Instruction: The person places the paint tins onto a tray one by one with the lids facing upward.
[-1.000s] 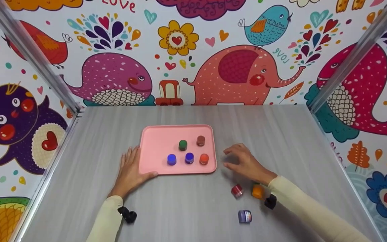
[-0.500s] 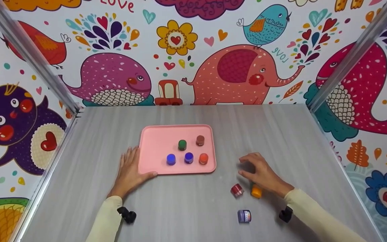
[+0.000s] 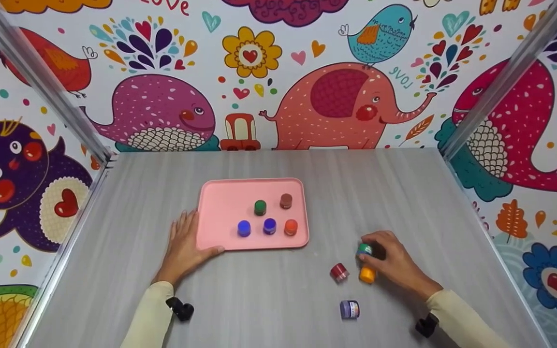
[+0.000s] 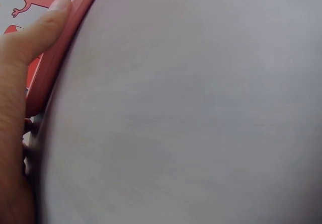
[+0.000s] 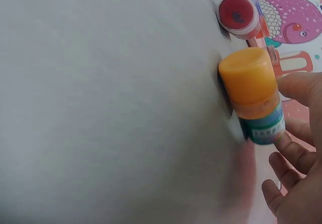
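My left hand [image 3: 184, 249] lies with straight fingers along the left side of a pink tray [image 3: 220, 193], its thumb over the front rim. In the left wrist view that thumb [image 4: 48, 27] rests on the tray's edge. To the right of the tray, my right hand [image 3: 394, 258] pinches a small green-topped paint jar [image 3: 364, 249] between thumb and fingers. An orange paint jar [image 3: 367, 275] lies right beside it and partly covers it in the right wrist view, where the green jar's label [image 5: 266, 129] shows.
On the tray stand a green jar [image 3: 260, 208], a brown jar [image 3: 285, 201], two blue jars [image 3: 243, 228] and a red-orange jar [image 3: 290, 227]. A dark red jar [image 3: 339, 272] and a purple jar [image 3: 349, 309] lie on the grey table [image 3: 259, 304]. Patterned walls enclose its back and sides.
My right hand has moved from the tray's right edge rightward and toward me, and its fingers have closed around the green-topped jar. My left hand has stayed at the tray.
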Demonstrator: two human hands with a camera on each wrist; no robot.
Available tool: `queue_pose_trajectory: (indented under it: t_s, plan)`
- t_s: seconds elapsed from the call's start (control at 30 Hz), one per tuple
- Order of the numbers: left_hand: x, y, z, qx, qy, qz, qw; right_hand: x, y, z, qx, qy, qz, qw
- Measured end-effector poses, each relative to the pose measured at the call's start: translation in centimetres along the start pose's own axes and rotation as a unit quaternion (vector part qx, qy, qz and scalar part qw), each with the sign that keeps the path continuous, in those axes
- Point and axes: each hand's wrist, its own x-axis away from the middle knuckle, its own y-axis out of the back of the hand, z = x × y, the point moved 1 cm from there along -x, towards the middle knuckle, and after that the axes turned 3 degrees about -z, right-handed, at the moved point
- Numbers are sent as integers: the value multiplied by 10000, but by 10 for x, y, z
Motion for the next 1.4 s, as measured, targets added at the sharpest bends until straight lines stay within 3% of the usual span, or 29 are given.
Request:
queue_pose_trajectory:
  t_s: [0.4, 0.8, 1.2, 1.4]
  plan:
    - [1, -1, 1, -46, -108, -115, 9999, 8, 4, -5, -72, -252, -82, 9996]
    - [3, 0, 0, 124, -76, -77, 9999, -1, 1, -8, 26, -179, -129, 9998]
    - [3, 0, 1, 89, -14, -11, 10000, -6, 8, -18, 47, -453, -685, 9966]
    - [2, 0, 2, 68, 3, -19, 10000, -3, 7, -22, 19, -623, -468, 9970]
